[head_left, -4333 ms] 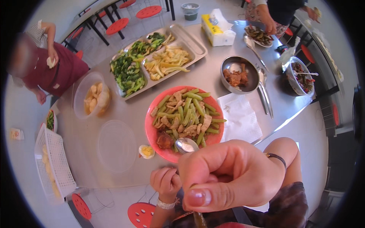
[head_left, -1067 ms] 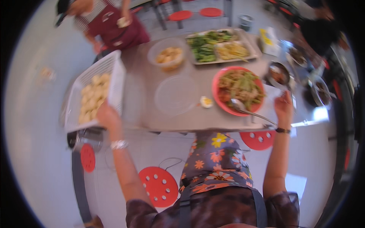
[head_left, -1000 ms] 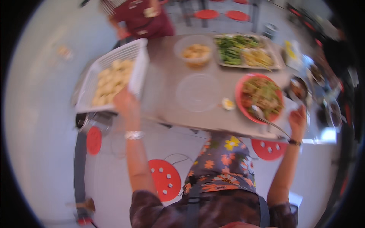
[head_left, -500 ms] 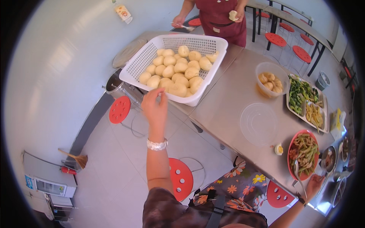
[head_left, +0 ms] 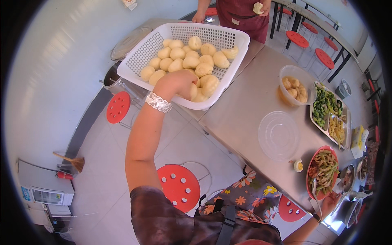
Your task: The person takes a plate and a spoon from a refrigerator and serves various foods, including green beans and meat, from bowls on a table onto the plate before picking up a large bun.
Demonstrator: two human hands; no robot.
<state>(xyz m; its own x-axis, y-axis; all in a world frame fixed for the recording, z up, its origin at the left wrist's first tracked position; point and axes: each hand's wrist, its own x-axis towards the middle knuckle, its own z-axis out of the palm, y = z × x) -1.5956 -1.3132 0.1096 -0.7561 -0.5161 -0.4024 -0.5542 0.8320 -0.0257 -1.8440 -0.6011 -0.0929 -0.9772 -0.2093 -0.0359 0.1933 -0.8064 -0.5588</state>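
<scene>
A white perforated plastic basket (head_left: 134, 57) of round, pale yellow steamed buns (head_left: 191, 62) stands on the steel table's far left. My left hand (head_left: 177, 83) reaches over its near rim, palm down, its curled fingers closed around a bun at the front, with the fingertips partly hidden. A silver bracelet circles that wrist. At the lower right, my right hand (head_left: 331, 201) is against the near edge of a red bowl (head_left: 324, 169) of green beans and meat. A metal spoon (head_left: 315, 192) leans out of this bowl beside the hand. Its fingers are too small to read.
Behind the table a person in a maroon apron (head_left: 243, 20) holds a bitten bun. A clear tub (head_left: 294, 86), a round lid (head_left: 278, 134), half an egg (head_left: 298, 165) and a divided vegetable tray (head_left: 347, 118) are on the table. Red stools (head_left: 179, 188) stand below.
My left hand has gone from the basket's near rim in among the buns. The view has shifted slightly. My right hand has stayed by the red bowl.
</scene>
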